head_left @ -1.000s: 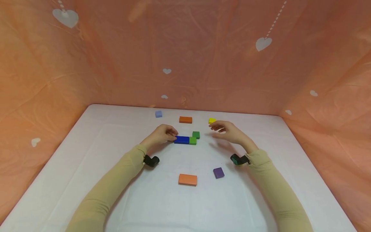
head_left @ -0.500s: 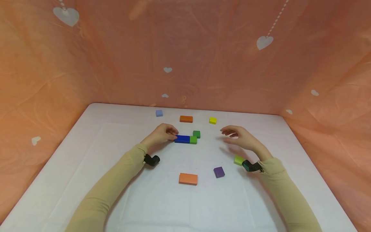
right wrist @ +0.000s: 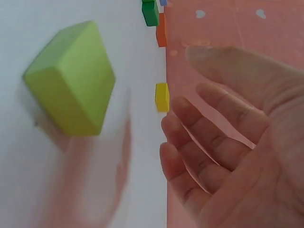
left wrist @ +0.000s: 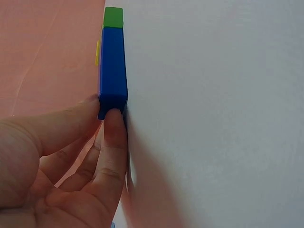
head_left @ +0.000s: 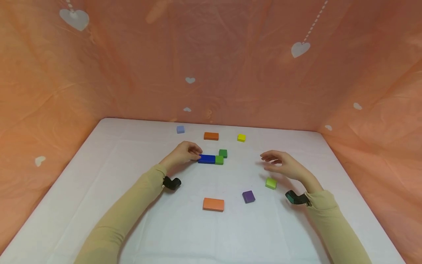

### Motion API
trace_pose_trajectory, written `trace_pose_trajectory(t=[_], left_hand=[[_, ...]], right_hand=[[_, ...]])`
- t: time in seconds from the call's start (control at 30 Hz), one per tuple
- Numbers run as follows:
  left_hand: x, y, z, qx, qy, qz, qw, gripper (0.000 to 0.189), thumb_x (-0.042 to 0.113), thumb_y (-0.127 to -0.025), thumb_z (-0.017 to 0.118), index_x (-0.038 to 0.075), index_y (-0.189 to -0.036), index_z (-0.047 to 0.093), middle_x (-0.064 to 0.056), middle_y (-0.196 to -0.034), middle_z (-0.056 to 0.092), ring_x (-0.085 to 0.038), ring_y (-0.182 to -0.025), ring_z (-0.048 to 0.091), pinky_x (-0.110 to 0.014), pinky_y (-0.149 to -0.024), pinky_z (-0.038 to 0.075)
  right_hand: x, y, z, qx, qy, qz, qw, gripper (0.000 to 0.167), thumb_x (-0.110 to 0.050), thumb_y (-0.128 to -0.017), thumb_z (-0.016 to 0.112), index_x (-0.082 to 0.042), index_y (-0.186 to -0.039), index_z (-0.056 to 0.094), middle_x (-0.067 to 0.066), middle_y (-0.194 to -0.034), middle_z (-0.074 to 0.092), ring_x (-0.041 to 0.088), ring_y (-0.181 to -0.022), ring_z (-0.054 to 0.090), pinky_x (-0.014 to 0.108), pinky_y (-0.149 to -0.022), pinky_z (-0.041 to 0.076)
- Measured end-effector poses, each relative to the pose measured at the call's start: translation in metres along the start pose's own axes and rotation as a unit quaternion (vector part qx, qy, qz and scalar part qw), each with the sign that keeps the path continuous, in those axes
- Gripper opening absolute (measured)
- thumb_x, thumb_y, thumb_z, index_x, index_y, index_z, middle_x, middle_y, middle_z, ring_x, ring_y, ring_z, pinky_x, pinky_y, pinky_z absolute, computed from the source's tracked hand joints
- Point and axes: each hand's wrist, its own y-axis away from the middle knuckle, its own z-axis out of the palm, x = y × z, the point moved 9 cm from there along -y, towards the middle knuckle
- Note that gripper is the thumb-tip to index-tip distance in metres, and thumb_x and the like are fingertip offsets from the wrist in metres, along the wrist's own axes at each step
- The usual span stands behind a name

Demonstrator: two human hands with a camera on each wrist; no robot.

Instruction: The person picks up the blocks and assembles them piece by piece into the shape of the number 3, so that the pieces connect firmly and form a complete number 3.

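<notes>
My left hand (head_left: 182, 153) pinches the left end of a long blue block (head_left: 207, 159) lying on the white table. A light green square block (head_left: 219, 160) touches the blue block's right end, and a darker green block (head_left: 223, 153) sits just behind that one. Close up in the left wrist view, the thumb and a finger meet the near end of the blue block (left wrist: 114, 66). My right hand (head_left: 285, 165) hovers with loosely bent fingers and holds nothing. Nearest to it is a lime block (head_left: 271, 183), which looms large in the right wrist view.
Along the back of the table (head_left: 148, 234) lie a pale blue block (head_left: 180, 129), a dark orange block (head_left: 211, 136) and a yellow block (head_left: 241, 138). Nearer are an orange block (head_left: 213, 204) and a purple block (head_left: 248, 197). A heart-patterned orange cloth (head_left: 211, 58) encloses the table.
My right hand has drawn back to the right and nearer to me, away from the yellow and green blocks. The lime block has come into full sight. My left hand has stayed in place.
</notes>
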Motion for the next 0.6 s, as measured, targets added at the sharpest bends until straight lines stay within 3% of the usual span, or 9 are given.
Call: trace_pose_trajectory(t=[0.6], left_hand=[[0.000, 0.001, 0.000, -0.004, 0.003, 0.000, 1.0000, 0.023, 0.005, -0.088, 0.068, -0.003, -0.109, 0.065, -0.010, -0.094, 0.063, -0.020, -0.085, 0.057, -0.027, -0.075, 0.049]], right_hand=[[0.012, 0.032, -0.004, -0.004, -0.012, 0.037, 0.9992, 0.044, -0.014, -0.086, 0.073, 0.004, -0.124, 0.057, 0.015, -0.117, 0.063, 0.031, -0.107, 0.058, 0.036, -0.092, 0.047]])
